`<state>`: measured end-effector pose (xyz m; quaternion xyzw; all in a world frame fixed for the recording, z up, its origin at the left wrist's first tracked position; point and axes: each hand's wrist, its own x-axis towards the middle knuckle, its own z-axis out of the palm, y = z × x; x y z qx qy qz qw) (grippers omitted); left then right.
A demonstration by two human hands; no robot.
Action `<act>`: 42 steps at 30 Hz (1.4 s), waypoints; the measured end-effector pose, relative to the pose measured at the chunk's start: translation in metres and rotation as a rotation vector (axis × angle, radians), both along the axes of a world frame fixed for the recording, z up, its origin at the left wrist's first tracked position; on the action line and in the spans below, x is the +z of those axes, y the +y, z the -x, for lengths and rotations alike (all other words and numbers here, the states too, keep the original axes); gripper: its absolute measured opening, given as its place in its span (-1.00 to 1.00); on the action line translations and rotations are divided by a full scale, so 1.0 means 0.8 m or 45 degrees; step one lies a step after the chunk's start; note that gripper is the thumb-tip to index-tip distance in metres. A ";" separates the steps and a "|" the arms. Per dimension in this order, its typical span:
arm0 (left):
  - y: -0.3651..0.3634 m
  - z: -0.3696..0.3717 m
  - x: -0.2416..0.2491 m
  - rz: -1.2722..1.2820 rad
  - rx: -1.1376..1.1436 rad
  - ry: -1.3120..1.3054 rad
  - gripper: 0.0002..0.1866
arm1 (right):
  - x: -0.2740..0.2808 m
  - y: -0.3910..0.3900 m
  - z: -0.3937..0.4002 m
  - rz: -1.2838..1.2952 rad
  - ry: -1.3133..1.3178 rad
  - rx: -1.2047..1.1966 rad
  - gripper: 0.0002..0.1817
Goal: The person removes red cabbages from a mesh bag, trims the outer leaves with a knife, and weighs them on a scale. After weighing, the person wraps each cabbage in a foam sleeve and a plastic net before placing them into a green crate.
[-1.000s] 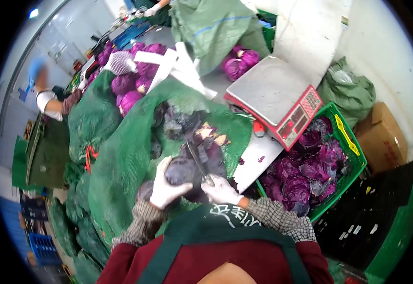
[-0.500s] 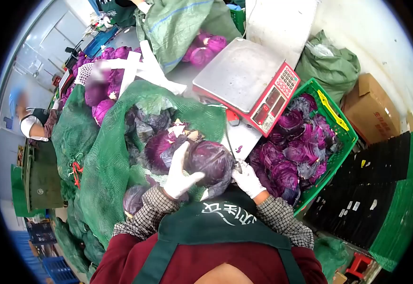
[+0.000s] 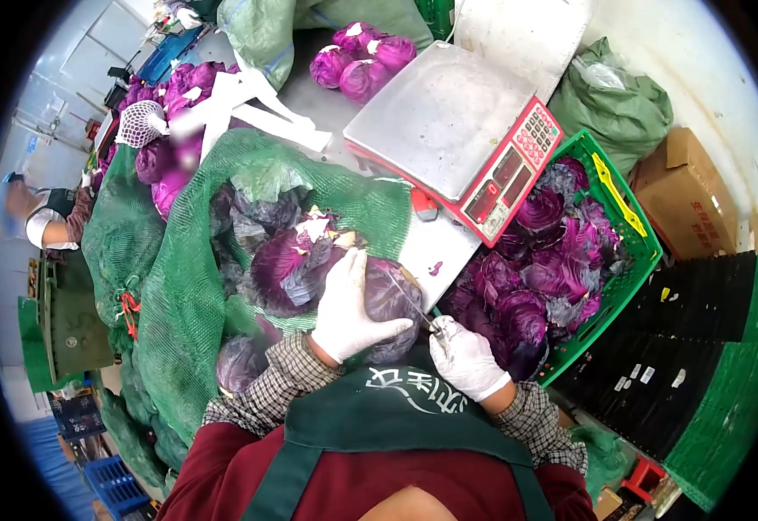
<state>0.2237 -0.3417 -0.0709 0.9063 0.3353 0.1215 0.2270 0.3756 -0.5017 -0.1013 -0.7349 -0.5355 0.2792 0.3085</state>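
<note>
A white glove covers my left hand [image 3: 353, 313], its fingers spread against the left side of a purple cabbage [image 3: 393, 304]. In my gloved right hand [image 3: 465, 354] is a thin knife [image 3: 406, 295], its blade lying across the top of that cabbage. The fingers of this hand are wrapped round the handle. Just left of my left hand, another cabbage [image 3: 279, 269] with loose outer leaves rests on the green mesh bag [image 3: 183, 295]. One more cabbage [image 3: 240, 363] lies near my left sleeve.
A scale [image 3: 448, 122] stands beyond my hands, with a red object [image 3: 424, 204] beside it. To the right is a green crate [image 3: 600, 343] of purple leaves. Several cabbages [image 3: 366, 61] lie at the back. A person [image 3: 53, 213] is at the far left.
The knife blade has come up across the cabbage, and my right hand has turned and shifted slightly down. The green sack at the back has moved left, uncovering more cabbages.
</note>
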 end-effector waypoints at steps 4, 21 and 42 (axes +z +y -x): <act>0.002 -0.004 0.003 0.017 -0.006 0.005 0.17 | 0.004 0.007 -0.002 0.173 -0.008 0.066 -0.87; 0.002 0.016 -0.021 -0.013 0.047 -0.316 0.02 | -0.056 0.088 -0.026 0.448 0.186 0.261 -0.66; 0.007 0.049 0.016 0.178 -0.180 0.116 0.24 | -0.037 0.019 -0.007 -0.276 1.106 -0.279 -0.66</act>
